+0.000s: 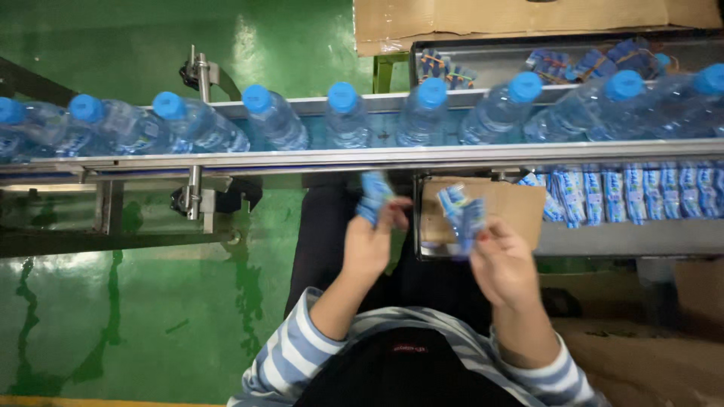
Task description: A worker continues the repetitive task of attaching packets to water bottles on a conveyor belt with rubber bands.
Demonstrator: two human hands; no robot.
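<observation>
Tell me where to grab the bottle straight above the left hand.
Take that bottle by its blue cap, probably from above: the near rail fences its body, neighbours crowd both sides, only the cap stands clear. The left hand already holds a label.

L hand point(371, 243) raised at approx 12 o'clock from torso, forearm angled up from 7 o'clock, fingers point(388, 215) curled shut in a pinch, back of hand to cam. R hand point(501, 260) at 1 o'clock, slightly lower, forearm from 5 o'clock, fingers bent closed, blurred. Striped sleeves pushed up both arms.
</observation>
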